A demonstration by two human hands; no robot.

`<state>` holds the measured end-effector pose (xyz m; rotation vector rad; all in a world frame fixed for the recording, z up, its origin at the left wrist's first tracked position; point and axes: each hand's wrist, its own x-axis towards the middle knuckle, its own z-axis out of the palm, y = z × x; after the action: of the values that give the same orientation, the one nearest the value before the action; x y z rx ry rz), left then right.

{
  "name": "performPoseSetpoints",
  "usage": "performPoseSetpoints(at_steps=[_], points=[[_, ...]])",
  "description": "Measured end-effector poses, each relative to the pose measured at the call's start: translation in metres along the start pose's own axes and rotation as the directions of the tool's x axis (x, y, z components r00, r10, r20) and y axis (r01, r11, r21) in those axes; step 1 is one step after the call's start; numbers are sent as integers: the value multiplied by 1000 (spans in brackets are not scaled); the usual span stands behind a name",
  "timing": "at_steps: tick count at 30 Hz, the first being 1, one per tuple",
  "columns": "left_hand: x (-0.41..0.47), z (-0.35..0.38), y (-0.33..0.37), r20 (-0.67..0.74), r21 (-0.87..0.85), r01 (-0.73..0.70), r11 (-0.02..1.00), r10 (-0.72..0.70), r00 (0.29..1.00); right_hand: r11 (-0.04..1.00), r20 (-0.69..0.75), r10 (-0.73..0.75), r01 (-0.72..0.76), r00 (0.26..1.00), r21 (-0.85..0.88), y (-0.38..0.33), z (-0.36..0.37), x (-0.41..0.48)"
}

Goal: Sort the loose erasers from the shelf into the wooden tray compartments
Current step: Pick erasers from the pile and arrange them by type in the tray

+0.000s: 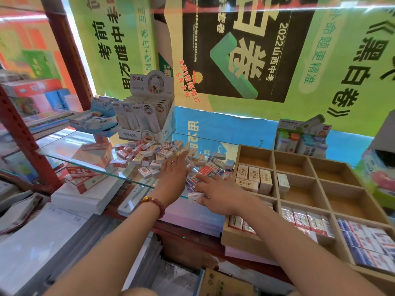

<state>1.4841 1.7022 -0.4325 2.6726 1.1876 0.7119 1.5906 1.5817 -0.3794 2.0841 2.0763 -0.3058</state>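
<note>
reaching over the glass shelf [85, 165], the left hand [174, 169] lies flat, fingers straight, on the loose erasers [149, 154] heaped mid-shelf, probably to rake them closer, while the right hand [215, 195] pinches a white eraser [195, 197] at the front edge, seemingly bound for the wooden tray [239, 240] at the right end.

Loose erasers [147, 155] (small wrapped blocks) lie heaped on the glass shelf [128, 171] beside the wooden tray [237, 238].

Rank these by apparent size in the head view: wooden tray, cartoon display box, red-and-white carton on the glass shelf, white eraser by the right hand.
1. wooden tray (also nearest the camera)
2. cartoon display box
3. red-and-white carton
4. white eraser
</note>
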Motion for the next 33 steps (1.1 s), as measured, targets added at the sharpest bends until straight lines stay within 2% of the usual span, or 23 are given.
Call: performPoseSetpoints(at_steps=[3, 6, 8, 11, 13, 16, 20, 24, 26, 28, 30, 33], points=[[2, -1, 4, -70, -71, -18, 997, 13, 997, 997, -59, -1, 6, 998, 73, 1, 1, -2], [1, -4, 9, -114, -208, 13, 978, -38, 993, 979, -224, 20, 26, 974, 200, 4, -3, -9], [0, -10, 19, -178, -337, -10, 942, -54, 983, 955, -375, 85, 32, 923, 295, 12, -11, -18], [0, -24, 56, -223, -568, -97, 817, -39, 974, 843, -502, 254, 66, 827, 534, 33, -27, -41], [-1, -29, 83, -202, -656, -140, 742, 6, 979, 771, -521, 391, 39, 759, 636, 55, -30, -60], [-5, -23, 111, -109, -741, -128, 659, 70, 992, 596, -404, 592, -41, 697, 802, 89, -21, -87], [-15, -24, 142, 17, -830, -9, 558, 42, 999, 574, -302, 690, -243, 658, 782, 118, -1, -111], [-20, -24, 160, 62, -828, 35, 560, 30, 998, 587, -226, 703, -370, 674, 720, 130, 8, -129], [-20, -24, 166, 44, -848, 20, 530, 34, 998, 625, -196, 695, -445, 692, 641, 130, 10, -131], [-19, -26, 171, 34, -858, 13, 514, 32, 999, 690, -187, 681, -535, 708, 487, 126, 12, -129], [-20, -27, 174, 29, -864, 10, 504, 30, 999, 726, -208, 671, -574, 712, 379, 123, 14, -123], [-22, -25, 174, 31, -862, 8, 507, 36, 999, 746, -194, 646, -556, 738, 367, 124, 16, -119]])
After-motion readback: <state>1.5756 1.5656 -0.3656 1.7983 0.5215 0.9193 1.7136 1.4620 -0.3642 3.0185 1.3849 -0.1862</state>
